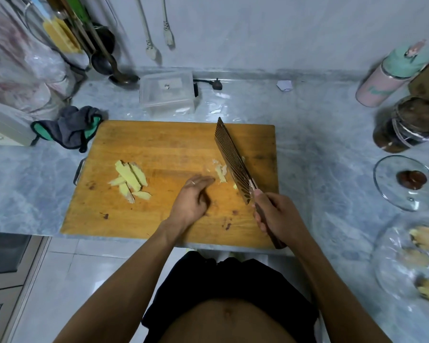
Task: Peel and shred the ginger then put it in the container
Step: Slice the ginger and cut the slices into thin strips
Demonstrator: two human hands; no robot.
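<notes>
Now right hand point(275, 214) grips cleaver point(233, 162); left hand point(193, 196) flat by ginger point(221, 173).

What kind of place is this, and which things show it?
Most likely a home kitchen. A wooden cutting board with ginger slices lies on a marble counter, the right hand grips a cleaver, and ladles hang at the wall.

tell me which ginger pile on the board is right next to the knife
The small pale ginger pile mid-board, touching the cleaver blade, by the left hand fingertips. The larger pile of slices lies apart, toward the board's left side.
</notes>
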